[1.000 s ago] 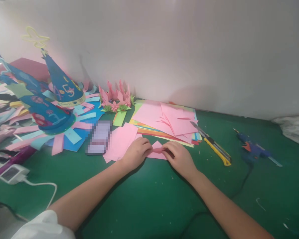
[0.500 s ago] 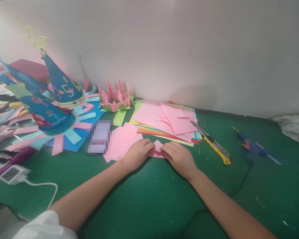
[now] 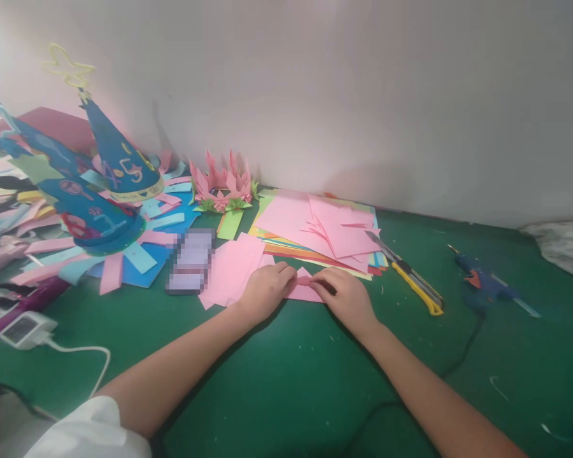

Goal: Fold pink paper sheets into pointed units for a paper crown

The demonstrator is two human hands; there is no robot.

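Observation:
A small folded piece of pink paper (image 3: 305, 292) lies on the green table between my hands, with a pointed top and a flat lower edge. My left hand (image 3: 268, 289) is closed on its left side, fingertips pressed together. My right hand (image 3: 346, 296) pinches it near the upper right, thumb and forefinger meeting at a fold. Loose pink sheets (image 3: 236, 264) lie just left of my left hand. Behind both hands sits a stack of coloured paper with pink sheets (image 3: 286, 216) on top.
A yellow utility knife (image 3: 417, 286) and a blue glue gun (image 3: 489, 280) lie at right. At left are a phone (image 3: 191, 261), blue cone hats (image 3: 119, 152), a white charger (image 3: 26, 332) with its cable, and coloured strips. A pink paper crown (image 3: 222, 184) stands by the wall.
My right hand has shifted slightly, and its thumb and forefinger now show a gap behind the pinch. More of the folded pink paper is uncovered. My left hand stays in place on the paper.

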